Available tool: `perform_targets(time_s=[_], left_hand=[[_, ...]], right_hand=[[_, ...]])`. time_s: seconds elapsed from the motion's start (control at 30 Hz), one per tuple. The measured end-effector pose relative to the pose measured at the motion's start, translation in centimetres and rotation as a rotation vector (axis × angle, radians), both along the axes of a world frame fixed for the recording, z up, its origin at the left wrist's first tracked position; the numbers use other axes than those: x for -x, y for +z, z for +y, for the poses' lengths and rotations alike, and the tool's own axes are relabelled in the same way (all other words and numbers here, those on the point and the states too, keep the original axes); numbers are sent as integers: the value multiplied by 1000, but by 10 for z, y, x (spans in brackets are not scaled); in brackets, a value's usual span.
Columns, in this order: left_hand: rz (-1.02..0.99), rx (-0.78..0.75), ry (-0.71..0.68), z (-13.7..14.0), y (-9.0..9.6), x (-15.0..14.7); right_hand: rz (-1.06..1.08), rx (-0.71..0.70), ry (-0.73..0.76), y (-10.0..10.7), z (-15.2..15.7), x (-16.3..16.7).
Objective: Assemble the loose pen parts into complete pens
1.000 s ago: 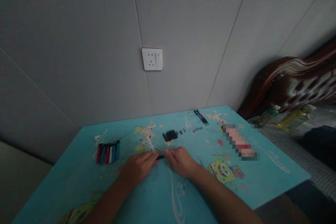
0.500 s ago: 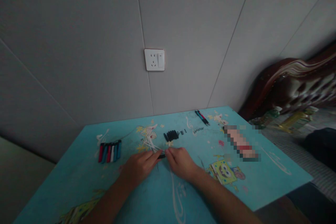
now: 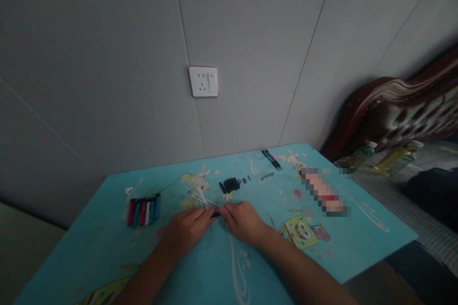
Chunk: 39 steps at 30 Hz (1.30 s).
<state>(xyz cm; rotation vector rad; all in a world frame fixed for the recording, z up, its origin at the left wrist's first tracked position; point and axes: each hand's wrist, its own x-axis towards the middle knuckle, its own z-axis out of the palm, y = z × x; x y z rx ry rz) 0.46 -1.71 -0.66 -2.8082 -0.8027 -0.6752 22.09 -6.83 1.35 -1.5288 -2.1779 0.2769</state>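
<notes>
Close together over the middle of the table, my left hand [image 3: 189, 228] and my right hand [image 3: 246, 223] are both closed. Between them shows a short black pen part [image 3: 216, 214], pinched by the left fingers, with the right fingertips closed at its other end. Its ends are hidden by the fingers. Thin white pen refills [image 3: 202, 196] lie fanned out just beyond the left fingers. Past the hands is a row of short black pen pieces [image 3: 229, 185], with small dark bits beside it and a line of tiny springs [image 3: 266, 176] to the right.
Coloured pen barrels [image 3: 143, 211] in red, blue and white lie in a row at left. Assembled pens [image 3: 272, 159] lie near the back edge. A blurred-out pink object [image 3: 322, 191] sits at right on the cartoon-printed blue table [image 3: 179, 271]. Bottles [image 3: 393, 159] stand beyond it.
The view has turned slightly, so everything sits a little further left. My hands keep nearly the same pose, and the black pen part stays between them.
</notes>
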Motion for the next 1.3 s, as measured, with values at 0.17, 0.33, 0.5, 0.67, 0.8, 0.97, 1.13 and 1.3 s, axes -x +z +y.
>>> perform_targets(time_s=[0.17,0.33,0.5,0.67,0.8,0.97,1.13,1.3], left_hand=[[-144,130,15,-3,7,-5],[-673,660,143,5,11,-7],[-1360,1217,105,14,11,-11],[-1554,1189,166,8,15,-16],[-1535,1169,141,4,20,-16],[-1459,1172,44,2,24,-16],[-1413,1206,9,0,27,-17],[-1350,1149,3,-10,30,-23]], right_hand=[[85,34,-8,2,2,0],[133,4,-144,3,8,-9],[194,16,-138,3,9,-10],[148,48,181,1,-4,7],[103,44,300,2,-9,11],[95,58,225,2,-3,1],[171,105,222,5,-4,4],[564,205,247,10,-12,19]])
